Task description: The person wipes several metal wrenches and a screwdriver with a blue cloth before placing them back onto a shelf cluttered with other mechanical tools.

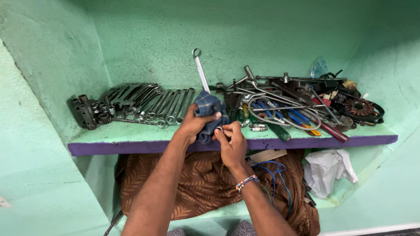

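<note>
My left hand (192, 123) grips a blue checked cloth (209, 110) wrapped around the shaft of a long silver wrench (200, 70). The wrench stands nearly upright, its ring end up against the green wall. My right hand (232, 146) pinches the wrench's lower end just below the cloth; a beaded band circles that wrist. Both hands hover over the front edge of a green shelf (131, 136) with a purple lip.
A row of spanners (151, 102) and dark sockets (89, 111) lies on the shelf's left. A heap of pliers, screwdrivers and T-handles (284, 107) fills the right, with a coil part (361, 108). Below hang a brown leaf-print cloth (197, 183), blue wires (273, 172) and a white bag (326, 170).
</note>
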